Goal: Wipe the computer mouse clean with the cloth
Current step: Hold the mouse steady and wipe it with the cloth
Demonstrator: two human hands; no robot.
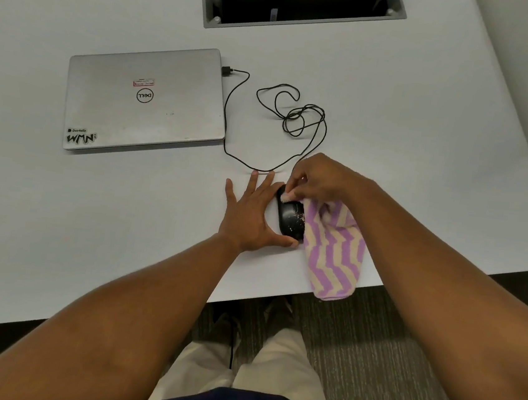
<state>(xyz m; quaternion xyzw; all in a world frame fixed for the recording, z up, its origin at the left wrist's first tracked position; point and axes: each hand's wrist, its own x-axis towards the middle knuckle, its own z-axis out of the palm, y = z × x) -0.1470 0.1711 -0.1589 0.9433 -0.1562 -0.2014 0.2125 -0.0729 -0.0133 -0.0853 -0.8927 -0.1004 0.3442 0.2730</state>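
A black wired computer mouse point(290, 217) with pale specks on its top lies near the front edge of the white table point(91, 214). My left hand point(250, 213) rests flat beside it, fingers spread, thumb against the mouse's near end. My right hand point(318, 178) pinches a corner of the purple and cream zigzag cloth point(331, 256) and presses it on the mouse's far end. The remainder of the cloth trails to the right of the mouse and hangs over the table edge.
A closed silver laptop point(143, 99) lies at the left. The mouse's black cable point(294, 115) loops across the table from the laptop's plug. A grey cable hatch point(304, 5) is open at the back. The table edge runs just below the cloth.
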